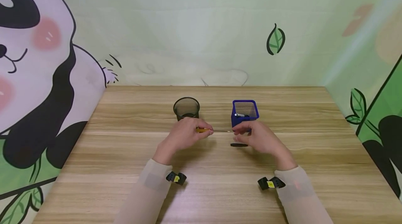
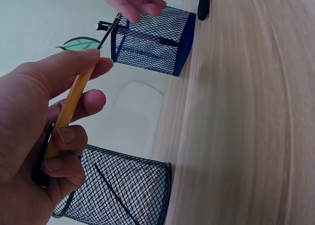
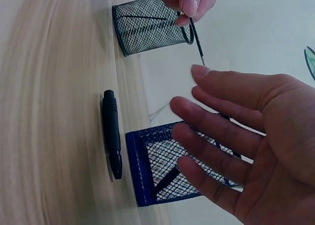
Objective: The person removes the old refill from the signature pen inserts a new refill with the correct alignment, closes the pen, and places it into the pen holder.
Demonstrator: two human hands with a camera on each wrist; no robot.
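My left hand (image 1: 186, 133) grips a slim yellow pen-shaped tool (image 2: 74, 99) with a black clip at its rear. A thin dark shaft (image 3: 198, 42) with a bright tip sticks out of its front and points at my right hand (image 1: 262, 138). The right fingers are spread and fairly straight in the right wrist view, with the thumb close to the shaft's tip; whether they touch, I cannot tell. Below that hand a black pen (image 3: 112, 134) lies on the table. Behind it stands a blue square mesh pen holder (image 1: 258, 112) with a dark pen (image 2: 170, 41) inside.
A round black mesh cup (image 1: 186, 105) stands behind my left hand; a thin dark line shows through its mesh. The wooden table (image 1: 125, 112) meets a green wall (image 1: 188, 42) with painted leaves and a panda at the left.
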